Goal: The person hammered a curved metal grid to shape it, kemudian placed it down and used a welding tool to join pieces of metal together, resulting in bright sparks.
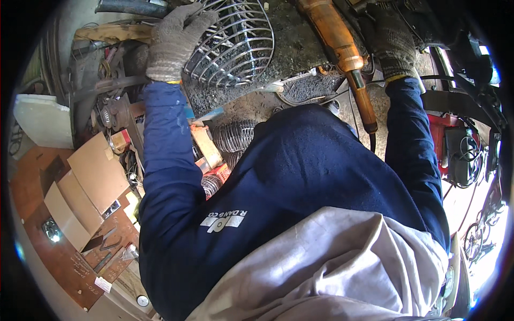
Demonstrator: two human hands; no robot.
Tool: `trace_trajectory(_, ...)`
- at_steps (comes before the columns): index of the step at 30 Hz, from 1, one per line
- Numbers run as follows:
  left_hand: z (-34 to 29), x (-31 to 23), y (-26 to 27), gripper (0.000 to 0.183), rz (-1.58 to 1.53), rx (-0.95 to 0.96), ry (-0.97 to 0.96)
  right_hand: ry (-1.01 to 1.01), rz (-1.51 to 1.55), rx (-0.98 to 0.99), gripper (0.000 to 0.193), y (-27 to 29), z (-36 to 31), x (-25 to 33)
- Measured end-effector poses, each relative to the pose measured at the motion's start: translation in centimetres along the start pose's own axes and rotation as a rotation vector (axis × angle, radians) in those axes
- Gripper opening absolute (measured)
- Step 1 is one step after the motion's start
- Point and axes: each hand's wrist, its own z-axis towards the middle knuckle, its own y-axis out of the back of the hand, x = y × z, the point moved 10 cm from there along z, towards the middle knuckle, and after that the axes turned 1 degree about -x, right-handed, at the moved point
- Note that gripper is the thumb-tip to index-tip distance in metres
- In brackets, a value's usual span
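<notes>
My left hand (175, 41), in a grey knit glove, is at the left side of a rounded wire basket (235, 51). Its fingers close on the basket's edge wires. The basket has curved metal ribs crossed by a central bar, and rests on a dark, grit-covered bench top (297, 40). To the right lies an orange power tool (338, 40) with a long handle and a cord. Beyond it, my gloved right hand (395, 45) reaches to dark equipment at the top edge. Shadow and the dark equipment hide its fingers.
Below the bench are stacked wire coils or baskets (234, 135). Open cardboard boxes (96, 171) sit on a brown board (32, 176) to the left. A cable (321, 101) hangs along the bench's near edge. A red and black machine (455, 150) stands at right.
</notes>
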Motion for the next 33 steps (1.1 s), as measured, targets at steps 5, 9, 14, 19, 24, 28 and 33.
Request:
trace_trajectory(5,-1.7,-3.1,3.4,0.039,0.095,-0.198,-0.084,0.022,0.015,0.007,0.043,-0.3,0.3,0.6)
trace_trajectory(9,-2.7,0.4,6.3,0.031,-0.101,-0.279,-0.104,-0.004,-0.039,0.032,0.044,-0.2,0.0,1.2)
trace_trajectory(14,-8.8,6.4,9.4,0.026,-0.153,-0.452,0.038,-0.042,-0.055,0.067,0.045,-1.0,0.1,1.6)
trace_trajectory(19,-15.1,13.9,7.2,0.025,-0.443,-0.547,0.252,-0.153,0.024,0.117,0.05,0.5,-0.3,1.6)
trace_trajectory(24,-19.6,20.0,4.8,0.024,-0.53,-0.572,0.281,-0.251,0.413,-0.075,0.052,2.7,-0.5,-1.6)
trace_trajectory(28,-19.6,20.2,4.6,0.022,-0.595,-0.579,0.307,-0.202,0.727,-0.284,0.039,7.9,-4.2,2.3)
trace_trajectory(33,-19.6,18.7,2.2,0.037,-0.366,-0.512,0.114,-0.291,1.033,-0.41,0.026,5.9,-10.1,10.3)
